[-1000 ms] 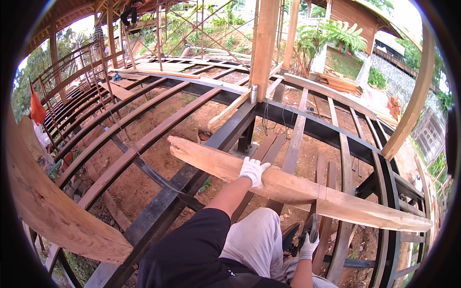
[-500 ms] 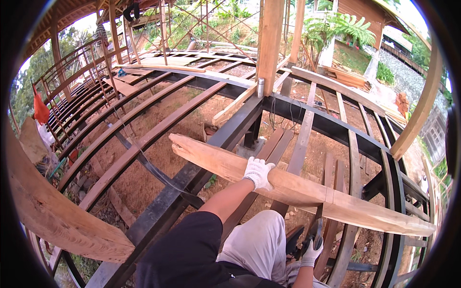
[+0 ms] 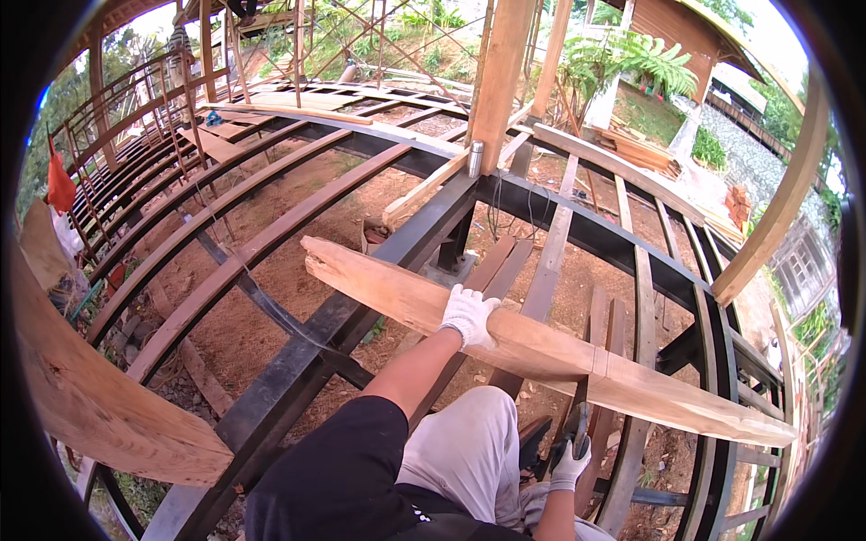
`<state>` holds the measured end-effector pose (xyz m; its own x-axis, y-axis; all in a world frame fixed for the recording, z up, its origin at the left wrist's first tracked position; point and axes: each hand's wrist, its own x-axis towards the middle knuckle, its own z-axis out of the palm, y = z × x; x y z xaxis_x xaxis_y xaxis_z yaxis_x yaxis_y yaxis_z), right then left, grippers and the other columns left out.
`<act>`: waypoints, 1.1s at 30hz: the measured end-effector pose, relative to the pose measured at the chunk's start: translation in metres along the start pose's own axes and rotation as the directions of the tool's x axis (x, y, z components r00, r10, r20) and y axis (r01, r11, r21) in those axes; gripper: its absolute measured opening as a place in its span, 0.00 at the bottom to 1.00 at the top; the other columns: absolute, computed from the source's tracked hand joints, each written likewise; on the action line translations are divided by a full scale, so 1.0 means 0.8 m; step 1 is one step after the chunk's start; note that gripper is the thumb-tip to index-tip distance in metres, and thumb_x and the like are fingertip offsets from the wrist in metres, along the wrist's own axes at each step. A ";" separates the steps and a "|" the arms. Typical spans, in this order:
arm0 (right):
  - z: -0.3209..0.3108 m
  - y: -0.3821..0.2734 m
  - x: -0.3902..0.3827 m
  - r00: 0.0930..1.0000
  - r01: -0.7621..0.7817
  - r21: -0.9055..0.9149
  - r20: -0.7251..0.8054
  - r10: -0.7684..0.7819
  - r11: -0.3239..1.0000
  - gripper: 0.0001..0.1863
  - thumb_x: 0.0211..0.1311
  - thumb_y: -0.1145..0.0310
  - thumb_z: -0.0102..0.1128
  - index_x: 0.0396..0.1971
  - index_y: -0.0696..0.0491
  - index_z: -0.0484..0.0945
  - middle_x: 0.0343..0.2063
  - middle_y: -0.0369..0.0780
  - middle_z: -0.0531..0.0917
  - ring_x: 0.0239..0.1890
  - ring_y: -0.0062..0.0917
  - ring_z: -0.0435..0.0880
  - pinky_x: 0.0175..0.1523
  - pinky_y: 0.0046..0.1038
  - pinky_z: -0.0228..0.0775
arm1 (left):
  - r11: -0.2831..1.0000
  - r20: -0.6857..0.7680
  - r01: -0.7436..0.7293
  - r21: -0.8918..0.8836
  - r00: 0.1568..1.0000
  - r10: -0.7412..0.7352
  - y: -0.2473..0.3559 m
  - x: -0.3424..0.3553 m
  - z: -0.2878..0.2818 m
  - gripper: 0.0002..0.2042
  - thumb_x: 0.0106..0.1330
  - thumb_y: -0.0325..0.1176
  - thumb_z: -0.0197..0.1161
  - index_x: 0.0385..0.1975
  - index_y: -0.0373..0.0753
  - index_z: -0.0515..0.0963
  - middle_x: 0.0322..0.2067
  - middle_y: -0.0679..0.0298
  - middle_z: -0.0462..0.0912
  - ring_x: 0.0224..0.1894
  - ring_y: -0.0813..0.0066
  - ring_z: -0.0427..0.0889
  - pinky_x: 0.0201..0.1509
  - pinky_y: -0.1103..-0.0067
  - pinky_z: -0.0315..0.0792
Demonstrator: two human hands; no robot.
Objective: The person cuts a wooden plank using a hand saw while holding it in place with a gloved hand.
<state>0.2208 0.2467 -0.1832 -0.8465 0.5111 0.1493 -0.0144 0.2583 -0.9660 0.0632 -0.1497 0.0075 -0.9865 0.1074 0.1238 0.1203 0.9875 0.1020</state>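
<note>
A long, thick wooden plank (image 3: 388, 284) lies slantwise in front of me across the beams, its rough end at the left. My left hand (image 3: 468, 317), in a white glove, is closed over the plank's upper edge near its middle. Lower down, my gloved right hand (image 3: 569, 466) grips the dark handle of a handsaw (image 3: 576, 422). The saw's blade points up to the plank's near edge, close to a thin line across the wood. How deep the blade sits in the wood I cannot tell.
Black steel beams (image 3: 298, 383) and wooden joists (image 3: 298, 216) form an open frame above bare soil. A wooden post (image 3: 501, 90) rises ahead, with a metal flask (image 3: 475, 158) at its foot. A thick timber (image 3: 117, 406) stands close on the left; stacked boards (image 3: 636, 149) lie far right.
The whole scene has shifted slightly left and up in the picture. Both hands keep their holds, and the saw stays at about the same place on the plank.
</note>
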 end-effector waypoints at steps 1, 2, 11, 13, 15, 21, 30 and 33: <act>0.003 -0.002 0.003 1.000 0.001 -0.018 0.023 -0.001 1.000 0.33 0.63 0.80 0.70 0.68 0.61 0.68 0.58 0.43 0.78 0.57 0.29 0.80 0.62 0.31 0.75 | 1.000 0.009 0.005 -0.004 1.000 -0.005 -0.003 -0.003 0.000 0.48 0.39 0.67 0.79 0.66 0.57 0.75 0.54 0.55 0.82 0.64 0.58 0.77 0.73 0.59 0.56; 0.003 -0.004 0.006 0.999 0.003 -0.037 0.046 -0.001 0.999 0.33 0.63 0.79 0.70 0.67 0.60 0.68 0.58 0.43 0.78 0.56 0.28 0.80 0.62 0.31 0.75 | 1.000 0.018 0.008 -0.008 1.000 -0.008 -0.005 -0.005 0.000 0.48 0.39 0.67 0.79 0.66 0.57 0.75 0.54 0.55 0.82 0.64 0.59 0.77 0.73 0.59 0.56; 0.019 -0.037 -0.003 0.996 -0.058 -0.005 -0.064 0.057 0.998 0.33 0.62 0.76 0.73 0.66 0.61 0.70 0.57 0.44 0.78 0.58 0.30 0.80 0.64 0.32 0.74 | 0.999 -0.019 0.021 0.034 1.000 -0.021 -0.009 -0.010 0.010 0.49 0.41 0.69 0.77 0.68 0.58 0.74 0.58 0.56 0.81 0.66 0.61 0.75 0.75 0.57 0.54; 0.014 -0.068 -0.011 0.981 -0.189 0.065 0.043 0.187 0.980 0.32 0.62 0.77 0.72 0.65 0.60 0.71 0.56 0.44 0.79 0.55 0.28 0.80 0.60 0.30 0.76 | 0.999 -0.013 -0.013 0.033 1.000 0.014 -0.004 -0.003 0.016 0.50 0.40 0.69 0.77 0.68 0.57 0.73 0.58 0.58 0.81 0.66 0.61 0.75 0.75 0.57 0.54; -0.018 -0.002 0.012 0.995 -0.101 0.004 0.027 0.101 0.995 0.29 0.62 0.77 0.72 0.63 0.59 0.73 0.54 0.43 0.81 0.52 0.27 0.81 0.56 0.28 0.78 | 0.999 0.021 -0.054 -0.003 0.998 0.054 0.031 0.007 0.003 0.50 0.39 0.69 0.78 0.68 0.57 0.73 0.58 0.59 0.81 0.66 0.63 0.75 0.75 0.57 0.54; 0.011 -0.068 -0.011 0.997 -0.067 0.042 0.038 0.065 0.997 0.15 0.59 0.71 0.73 0.43 0.60 0.80 0.34 0.41 0.86 0.39 0.27 0.85 0.49 0.32 0.78 | 0.996 -0.053 -0.027 0.091 0.998 0.031 0.003 0.002 0.025 0.51 0.41 0.70 0.75 0.69 0.55 0.73 0.58 0.59 0.81 0.66 0.62 0.74 0.74 0.62 0.55; 0.011 -0.075 -0.010 0.997 0.083 0.003 0.003 -0.083 0.997 0.10 0.60 0.75 0.68 0.41 0.59 0.80 0.32 0.40 0.84 0.37 0.25 0.84 0.47 0.29 0.77 | 0.978 0.191 -0.208 -0.036 0.959 0.211 0.096 0.059 -0.005 0.53 0.45 0.68 0.74 0.71 0.43 0.68 0.64 0.48 0.77 0.70 0.51 0.72 0.75 0.60 0.61; 0.010 -0.053 -0.007 0.999 0.026 0.033 0.037 -0.027 0.999 0.13 0.60 0.75 0.68 0.44 0.60 0.80 0.36 0.41 0.86 0.41 0.25 0.86 0.50 0.29 0.77 | 0.937 0.084 -0.330 -0.110 0.937 0.340 0.175 0.073 0.029 0.52 0.46 0.66 0.73 0.72 0.44 0.68 0.65 0.48 0.75 0.69 0.51 0.71 0.74 0.62 0.62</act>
<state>0.2216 0.2265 -0.1449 -0.8650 0.4730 0.1677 -0.0543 0.2440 -0.9683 0.0195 -0.0024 0.0061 -0.8926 0.4458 0.0680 0.4507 0.8775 0.1637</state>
